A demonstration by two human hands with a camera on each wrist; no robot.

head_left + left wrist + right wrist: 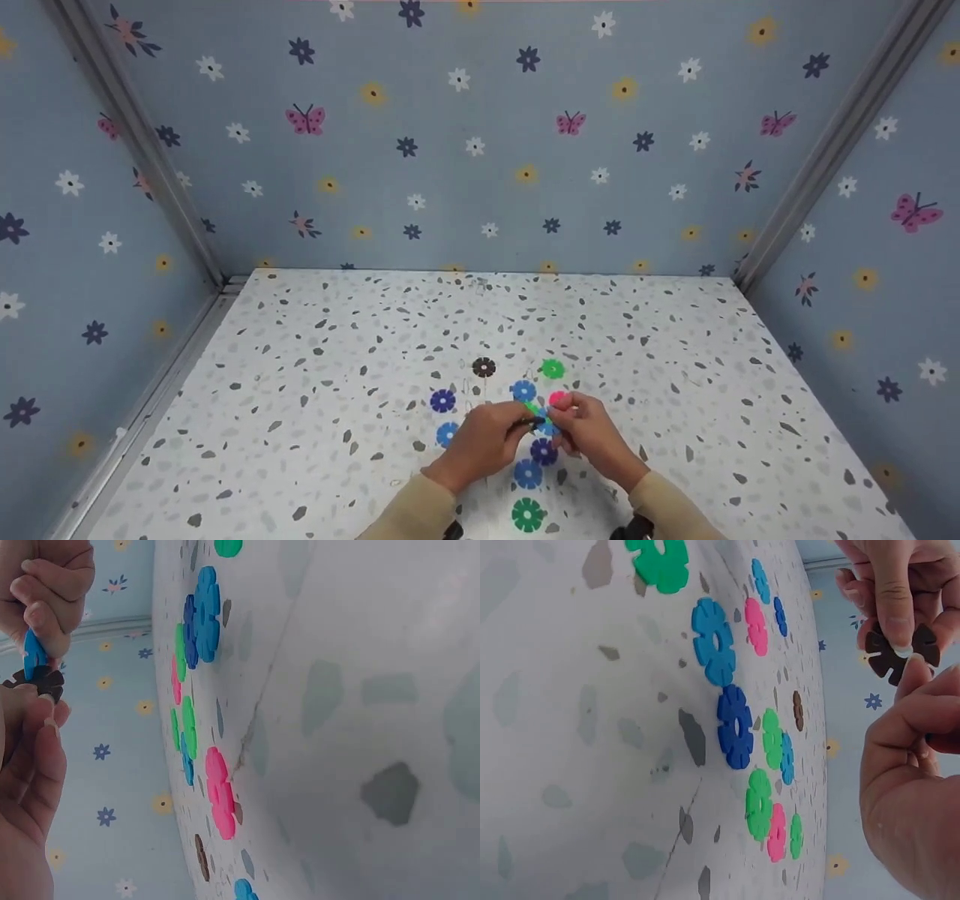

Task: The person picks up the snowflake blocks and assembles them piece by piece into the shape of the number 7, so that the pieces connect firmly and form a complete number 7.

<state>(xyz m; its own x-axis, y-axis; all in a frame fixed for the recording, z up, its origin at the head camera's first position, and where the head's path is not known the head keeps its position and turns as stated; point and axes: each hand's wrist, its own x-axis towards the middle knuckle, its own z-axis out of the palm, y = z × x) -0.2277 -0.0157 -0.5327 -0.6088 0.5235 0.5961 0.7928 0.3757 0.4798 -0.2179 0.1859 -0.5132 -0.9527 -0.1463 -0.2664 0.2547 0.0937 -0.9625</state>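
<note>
Above the tabletop my two hands meet. My left hand [484, 435] pinches a dark brown notched disc [886, 664] between thumb and fingers. A blue notched disc [31, 652] is held in the fingertips of my right hand [592, 433], edge to edge with the brown one. The two discs touch or overlap at their rims; whether their slots interlock I cannot tell. Just below the hands on the table lie an indigo disc [537, 455] and a blue disc [520, 477]. A pink disc [557, 396] shows partly behind my right hand.
More flat notched discs lie around: a brown disc [476, 369], a bright green disc [546, 370], a blue disc [516, 393], an indigo disc [435, 403] and a darker green disc [517, 519]. Flower-patterned panels [480, 165] enclose the speckled table [337, 420].
</note>
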